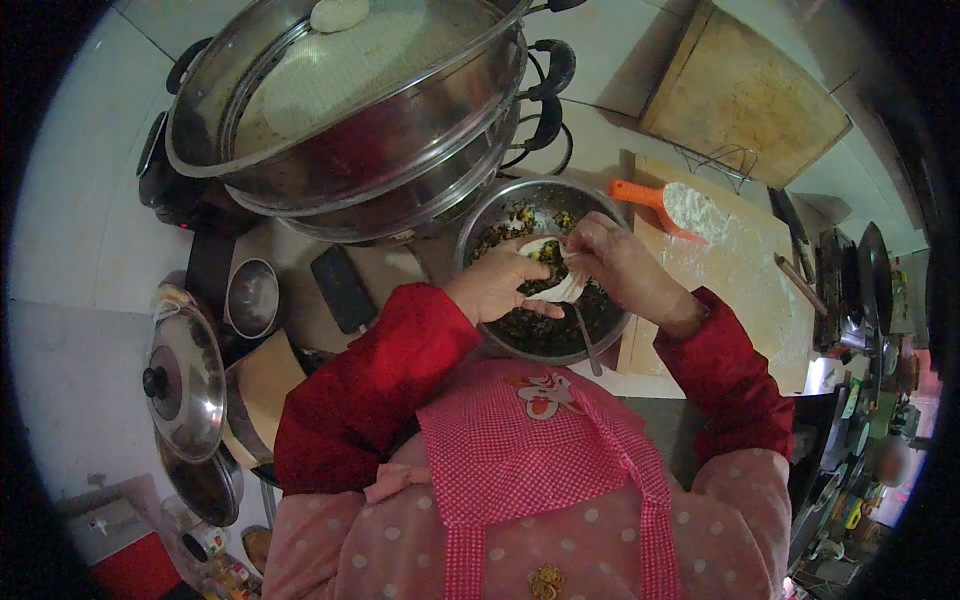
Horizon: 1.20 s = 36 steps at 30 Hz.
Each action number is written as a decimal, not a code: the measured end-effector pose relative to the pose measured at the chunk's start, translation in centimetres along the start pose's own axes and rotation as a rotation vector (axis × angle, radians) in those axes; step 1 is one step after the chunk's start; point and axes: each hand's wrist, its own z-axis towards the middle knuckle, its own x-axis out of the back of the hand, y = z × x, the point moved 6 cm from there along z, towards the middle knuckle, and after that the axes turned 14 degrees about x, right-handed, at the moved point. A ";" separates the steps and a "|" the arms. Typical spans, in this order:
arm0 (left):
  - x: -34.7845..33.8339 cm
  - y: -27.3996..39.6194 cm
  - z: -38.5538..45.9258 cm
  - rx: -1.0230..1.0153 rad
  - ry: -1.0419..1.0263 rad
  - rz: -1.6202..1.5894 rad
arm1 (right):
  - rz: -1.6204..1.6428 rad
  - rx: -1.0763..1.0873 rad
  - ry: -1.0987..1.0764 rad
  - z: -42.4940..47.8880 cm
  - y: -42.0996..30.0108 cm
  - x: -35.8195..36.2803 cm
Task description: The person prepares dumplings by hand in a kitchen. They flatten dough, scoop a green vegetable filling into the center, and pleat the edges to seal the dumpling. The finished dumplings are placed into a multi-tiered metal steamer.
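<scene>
My left hand [499, 283] cradles a round dough wrapper [564, 291] that cups a chopped green and yellow filling [546, 259]. At the wrapper's right edge, the fingertips of my right hand [619, 262] pinch the dough into folds. Both hands are over a steel mixing bowl [480, 199], which holds more of the chopped filling [532, 326]. A metal spoon or similar utensil [587, 341] leans in the bowl, its handle sticking out over the near rim. The filling under my hands is partly hidden.
A stacked steel steamer [375, 142] stands behind, with a pale dough piece [339, 13] on its lined top tier. On the right, a floured board [720, 300] carries an orange scoop of flour [690, 212] and a rolling pin [801, 285]. Leftward are a phone [343, 289], a small metal bowl [253, 298] and a lid [187, 382].
</scene>
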 end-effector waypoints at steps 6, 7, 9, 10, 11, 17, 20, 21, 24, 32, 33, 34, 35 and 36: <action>-1.1 2.1 -1.4 -0.601 0.018 1.078 | 0.176 -0.015 0.040 0.6 -0.8 0.3; -0.9 2.0 -1.1 -0.604 0.003 1.001 | 0.108 0.028 -0.006 0.5 -0.8 0.3; -1.0 2.3 -1.3 -0.608 0.021 0.961 | 0.153 -0.025 -0.021 0.3 -0.1 0.0; -1.5 2.7 -1.7 -0.611 0.055 0.998 | 0.176 -0.051 -0.028 0.2 0.2 -0.1; -1.8 3.0 -2.0 -0.613 0.088 1.035 | 0.169 -0.054 -0.020 0.2 0.1 0.0; -1.3 2.4 -1.7 -0.502 0.078 1.022 | 0.118 -0.026 -0.024 0.5 -1.0 0.7; -0.2 -0.2 0.2 0.142 -0.073 -0.107 | 0.085 0.024 -0.015 0.5 -1.0 0.3; -0.3 0.7 0.0 -0.026 -0.079 0.199 | 0.071 0.051 -0.001 0.5 -1.0 0.2; -0.5 1.7 -0.5 -0.451 -0.071 0.859 | 0.080 0.003 0.004 0.4 -0.8 0.1; -1.3 2.6 -1.1 -0.527 0.097 1.306 | 0.058 0.027 -0.001 0.5 -1.2 0.4; -1.4 2.7 -1.2 -0.553 0.081 1.335 | 0.041 0.064 0.009 0.5 -1.3 0.5; -1.5 2.9 -1.3 -0.580 0.063 1.364 | 0.024 0.100 0.020 0.6 -1.5 0.6; -1.7 2.9 -1.4 -0.606 0.045 1.392 | -0.015 0.099 0.032 0.4 -1.3 0.6; -1.4 2.7 -1.3 -0.543 -0.042 1.107 | -0.053 0.103 0.041 0.4 -1.0 0.6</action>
